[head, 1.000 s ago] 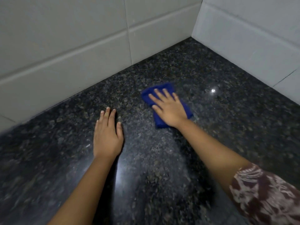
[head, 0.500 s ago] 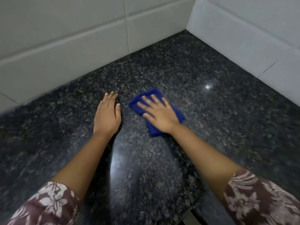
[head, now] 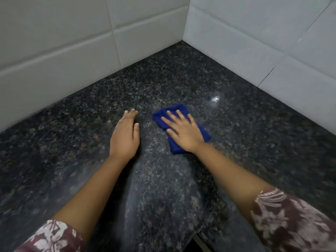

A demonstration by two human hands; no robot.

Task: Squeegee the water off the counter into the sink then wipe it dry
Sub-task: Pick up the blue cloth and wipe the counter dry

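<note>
Left hand (head: 125, 135) flat, fingers together, empty, braced on counter (head: 254, 142) just left of cloth. Blue cloth (head: 181, 128) near tiled corner, under right hand (head: 183, 131), palm spread, pressing. Drying step; next likely needs firm sweep over unwiped granite.

— What closes in the corner?

— Two walls of large white tiles (head: 60, 44), one on the left and one on the right (head: 263, 39), meeting at the far end with thin grout lines between them.

— And below them?

— A dark speckled granite worktop (head: 181, 84), polished, running right up to both walls.

— Any light?

— A small bright glint (head: 215, 99) on the stone, and a paler sheen nearer the camera.
</note>
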